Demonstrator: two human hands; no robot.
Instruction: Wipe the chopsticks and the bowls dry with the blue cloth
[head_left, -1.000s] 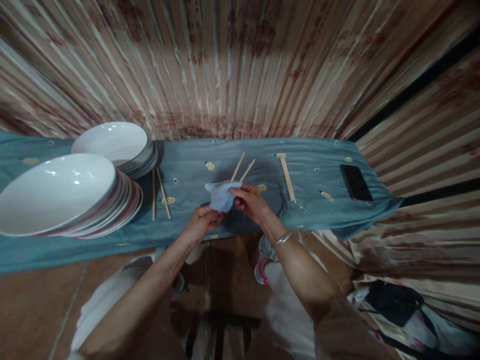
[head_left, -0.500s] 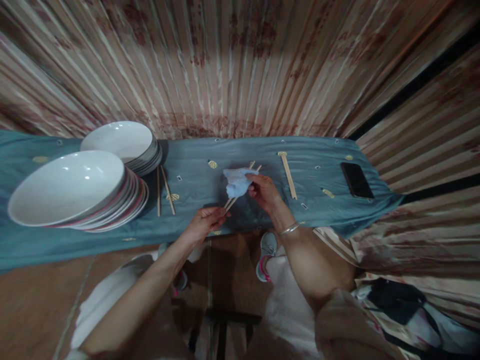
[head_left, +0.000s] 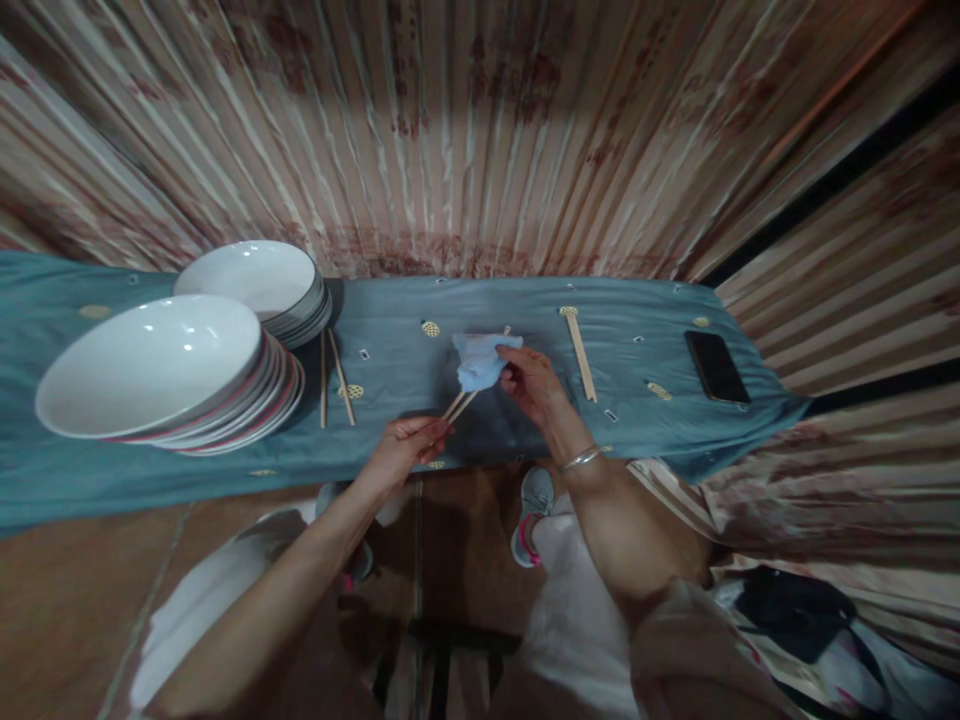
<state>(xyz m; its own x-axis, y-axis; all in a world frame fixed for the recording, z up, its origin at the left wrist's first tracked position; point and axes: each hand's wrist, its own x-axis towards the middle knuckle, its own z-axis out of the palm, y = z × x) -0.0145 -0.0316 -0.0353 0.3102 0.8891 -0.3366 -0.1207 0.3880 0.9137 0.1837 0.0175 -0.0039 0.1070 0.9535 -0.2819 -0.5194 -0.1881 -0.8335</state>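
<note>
Over the middle of the table, my left hand (head_left: 411, 442) is closed on the near ends of a pair of wooden chopsticks (head_left: 459, 405). A small light-blue cloth (head_left: 480, 362) covers the upper part of that pair. My right hand (head_left: 531, 382), with a silver bangle at its wrist, pinches the cloth around the chopsticks from the right side. Most of the far ends are hidden under the cloth. To the right, other chopsticks (head_left: 580, 358) lie close together. Two more chopsticks (head_left: 342, 380) lie slightly apart on the left.
A tall stack of large white bowls (head_left: 157, 370) stands at the left front, with a second bowl stack (head_left: 251, 280) behind it. A black phone (head_left: 716, 366) lies at the right end of the blue tablecloth (head_left: 397, 310). Pleated curtains (head_left: 480, 140) hang behind.
My left hand has shifted slightly down and left, drawing the chopsticks further out of the cloth; less of their far ends shows. The cloth stays in my right hand.
</note>
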